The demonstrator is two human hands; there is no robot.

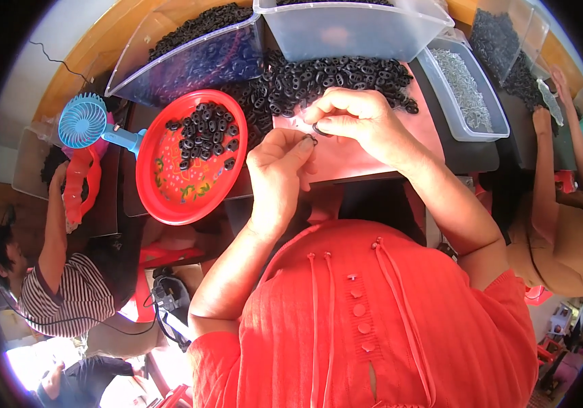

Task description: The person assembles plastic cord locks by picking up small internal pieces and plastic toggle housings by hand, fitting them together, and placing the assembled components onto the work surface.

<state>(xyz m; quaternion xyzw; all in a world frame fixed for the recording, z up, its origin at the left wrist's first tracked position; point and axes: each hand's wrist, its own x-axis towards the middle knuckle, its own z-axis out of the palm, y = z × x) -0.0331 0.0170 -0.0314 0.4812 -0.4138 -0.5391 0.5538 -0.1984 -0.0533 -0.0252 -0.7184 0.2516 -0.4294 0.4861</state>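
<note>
Over the edge of a pink mat [424, 136], my two hands are close together at chest height. My left hand [280, 166] pinches a small dark piece [310, 139] between thumb and forefinger; its exact kind is too small to make out. Thumb and forefinger of my right hand [366, 122] close on a small black plastic piece [319, 129], partly hidden by the fingers. Behind them lies a heap of black two-holed plastic pieces [346, 78]. To the left, a round red tray [150, 170] with a printed floral pattern holds several similar black pieces [206, 129].
Two large plastic tubs [349, 34] [189, 71] with black pieces stand at the back. A shallow clear box [494, 134] of small silvery parts [461, 85] sits right. A blue handheld fan [84, 121] rests by the red tray. People work at both sides.
</note>
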